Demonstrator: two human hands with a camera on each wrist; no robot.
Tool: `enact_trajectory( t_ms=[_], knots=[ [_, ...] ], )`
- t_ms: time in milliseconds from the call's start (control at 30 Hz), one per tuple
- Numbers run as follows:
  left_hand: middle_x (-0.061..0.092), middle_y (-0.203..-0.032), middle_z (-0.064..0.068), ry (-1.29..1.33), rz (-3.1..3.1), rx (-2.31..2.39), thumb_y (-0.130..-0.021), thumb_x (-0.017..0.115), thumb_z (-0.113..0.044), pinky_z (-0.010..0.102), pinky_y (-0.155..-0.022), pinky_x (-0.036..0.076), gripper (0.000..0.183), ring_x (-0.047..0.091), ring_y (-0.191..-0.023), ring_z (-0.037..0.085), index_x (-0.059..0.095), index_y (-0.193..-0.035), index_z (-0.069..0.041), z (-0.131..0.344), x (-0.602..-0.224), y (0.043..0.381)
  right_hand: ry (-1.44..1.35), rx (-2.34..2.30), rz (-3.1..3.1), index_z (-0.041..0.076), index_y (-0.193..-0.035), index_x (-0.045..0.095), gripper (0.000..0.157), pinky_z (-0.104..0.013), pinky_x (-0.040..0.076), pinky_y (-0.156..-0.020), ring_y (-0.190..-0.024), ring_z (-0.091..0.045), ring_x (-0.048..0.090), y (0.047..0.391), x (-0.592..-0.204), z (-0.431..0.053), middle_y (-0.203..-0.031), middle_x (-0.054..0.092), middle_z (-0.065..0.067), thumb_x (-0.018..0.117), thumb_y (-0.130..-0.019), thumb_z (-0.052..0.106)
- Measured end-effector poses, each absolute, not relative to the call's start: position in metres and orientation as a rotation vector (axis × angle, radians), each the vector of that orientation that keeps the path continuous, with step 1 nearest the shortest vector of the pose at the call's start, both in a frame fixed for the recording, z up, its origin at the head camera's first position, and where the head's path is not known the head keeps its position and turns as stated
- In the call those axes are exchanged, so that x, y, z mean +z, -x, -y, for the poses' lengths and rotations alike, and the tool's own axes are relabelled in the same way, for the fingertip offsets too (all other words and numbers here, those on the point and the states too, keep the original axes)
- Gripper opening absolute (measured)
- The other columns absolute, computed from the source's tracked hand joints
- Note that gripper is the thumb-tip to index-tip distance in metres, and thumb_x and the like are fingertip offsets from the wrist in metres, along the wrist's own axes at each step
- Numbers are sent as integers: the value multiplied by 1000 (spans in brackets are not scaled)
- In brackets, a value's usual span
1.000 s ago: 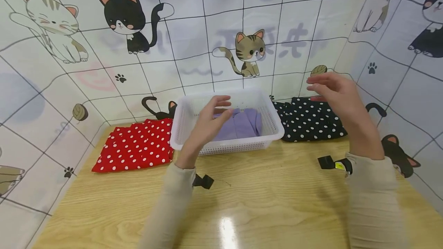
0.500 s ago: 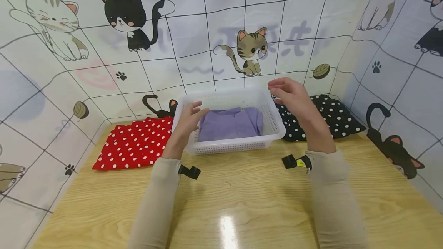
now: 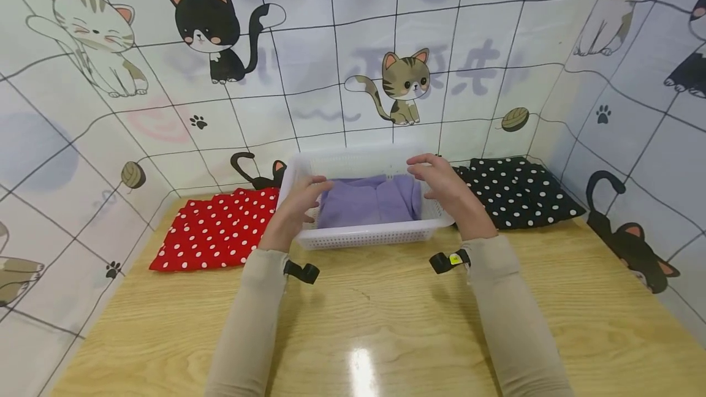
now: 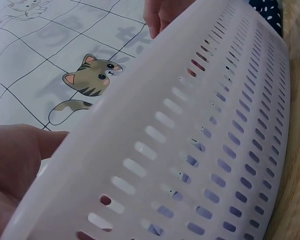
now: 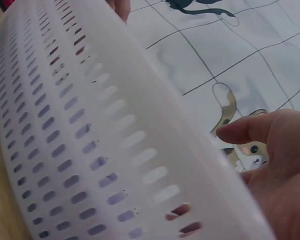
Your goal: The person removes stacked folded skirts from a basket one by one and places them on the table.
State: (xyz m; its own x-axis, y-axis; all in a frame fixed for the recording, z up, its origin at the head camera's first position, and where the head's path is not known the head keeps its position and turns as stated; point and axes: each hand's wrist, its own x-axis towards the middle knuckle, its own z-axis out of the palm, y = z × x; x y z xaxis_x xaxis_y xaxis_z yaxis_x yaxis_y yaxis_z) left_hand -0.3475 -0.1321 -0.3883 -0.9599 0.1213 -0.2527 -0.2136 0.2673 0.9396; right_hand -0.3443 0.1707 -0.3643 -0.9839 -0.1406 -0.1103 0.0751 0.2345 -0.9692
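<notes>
A white perforated plastic basket [image 3: 366, 237] stands on the wooden table against the back wall. Inside lies a folded lilac cloth garment [image 3: 366, 202]. My left hand [image 3: 296, 208] reaches over the basket's left end, fingers loosely bent beside the garment. Over the right end is my right hand [image 3: 441, 187], its fingers spread a little and pointing inward above the garment's right edge. Neither hand grips anything. In the left wrist view the basket's front wall [image 4: 115, 120] partly covers the left hand [image 4: 10, 170]; the right wrist view shows the right hand [image 5: 282, 165] behind the rim.
A folded red cloth with white dots [image 3: 217, 234] lies left of the basket, and a black dotted cloth [image 3: 518, 195] lies to its right. A wall covering [image 3: 309, 60] with cartoon cats encloses the table [image 3: 353, 323] at the back and sides.
My right hand has moved left and down, from above the black dotted cloth to the basket's right end. The left hand has shifted from over the garment to the basket's left end.
</notes>
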Motion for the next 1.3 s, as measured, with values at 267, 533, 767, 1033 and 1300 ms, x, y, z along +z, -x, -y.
enact_trajectory(
  t_ms=[267,533,767,1033,1300],
  knots=[
    [37,-162,6,82,-2258,1686,-100,62,-45,77,-113,31,66,29,-148,50,40,-156,-17,133,-388,349,-20,-1682,-2279,6,-154,36,55,-75,28,-117,-159,-38,16,357,-382,-158,-168,26,-15,49,-106,30],
    [26,-169,8,78,-2257,1543,-97,64,-53,75,-114,33,77,21,-157,42,32,-160,-22,130,-384,349,22,-1467,-2277,6,-158,30,63,-76,34,-113,-157,-47,14,355,-383,-157,-170,18,-18,50,-106,35],
    [27,-169,10,23,-2246,1491,-97,63,-54,72,-114,36,75,29,-151,51,35,-158,-20,129,-390,350,62,-1300,-2356,2,-156,33,65,-67,42,-112,-149,-51,30,355,-386,-155,-165,28,-24,51,-105,39],
    [28,-169,8,22,-2275,1439,-97,64,-53,72,-115,35,75,28,-152,48,38,-157,-16,127,-395,349,136,-1140,-2419,-3,-156,29,69,-66,46,-109,-150,-49,32,353,-391,-154,-163,28,-27,49,-105,39],
    [30,-168,7,14,-2291,1403,-97,63,-54,72,-117,32,73,26,-156,39,40,-155,-16,126,-392,345,151,-1022,-2453,-1,-156,34,71,-63,46,-109,-148,-46,35,353,-391,-151,-164,29,-26,49,-103,44]
  ],
)
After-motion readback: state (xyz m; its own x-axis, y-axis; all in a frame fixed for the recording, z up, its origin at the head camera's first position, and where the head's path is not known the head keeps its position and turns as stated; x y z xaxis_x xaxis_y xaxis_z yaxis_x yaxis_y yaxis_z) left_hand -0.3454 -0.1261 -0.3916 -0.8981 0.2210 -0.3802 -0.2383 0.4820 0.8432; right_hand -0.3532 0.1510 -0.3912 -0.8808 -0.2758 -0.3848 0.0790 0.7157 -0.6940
